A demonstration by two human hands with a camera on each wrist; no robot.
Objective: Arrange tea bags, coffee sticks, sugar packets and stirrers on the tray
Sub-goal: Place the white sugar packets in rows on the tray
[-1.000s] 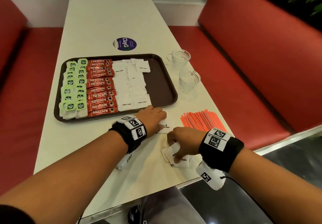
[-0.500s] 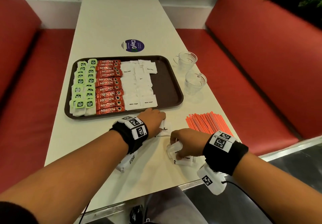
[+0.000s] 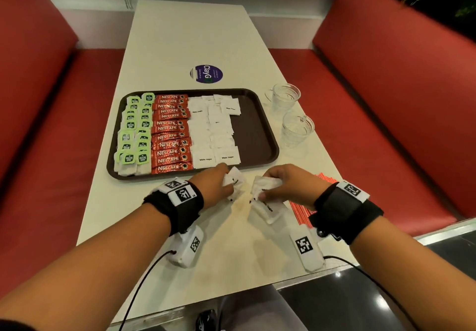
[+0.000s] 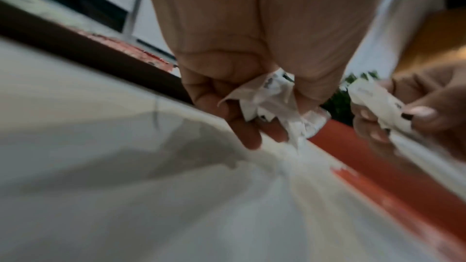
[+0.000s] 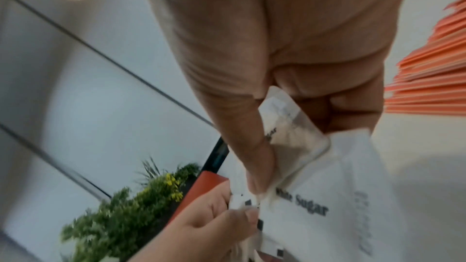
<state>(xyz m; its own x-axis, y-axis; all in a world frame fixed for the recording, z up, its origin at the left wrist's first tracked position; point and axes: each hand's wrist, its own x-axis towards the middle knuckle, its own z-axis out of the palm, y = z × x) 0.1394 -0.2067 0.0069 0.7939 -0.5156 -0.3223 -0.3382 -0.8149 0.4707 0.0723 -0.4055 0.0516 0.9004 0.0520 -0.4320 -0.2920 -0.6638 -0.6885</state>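
the left hand [image 3: 216, 186] has lifted off the desk [image 3: 231, 248] since a second ago, when it lay flat over a packet beside the tray; it now grips a small bunch of crumpled white sugar packets [image 3: 235, 182] just in front of the tray's near rim. the right hand [image 3: 288, 187], which was pressing down on a loose pile, has also come up and toward the tray, its thumb and fingers pinching several packets [image 3: 266, 185], while a few more sugar packets [image 3: 266, 210] lie on the desk under it. one of these reads "white sugar" in the right wrist view. right of the right hand, still off the tray, lies the fan of orange stirrers [image 3: 300, 208], partly hidden by the wrist.

beyond the hands sits the dark brown tray [image 3: 257, 134]. its left end holds two columns of tea bags [image 3: 135, 134] with green tags, the tag writing too small to read. next to them runs a column of red coffee sticks [image 3: 171, 134] marked "nescafe classic". right of those lie two rough columns of white sugar sachets [image 3: 213, 129], several printed "white sugar". the tray's right end is bare brown.

right of the tray stand two clear patterned glass cups [image 3: 297, 129]. past the tray's far rim a round purple sticker [image 3: 206, 73] on the desk reads "claygo".
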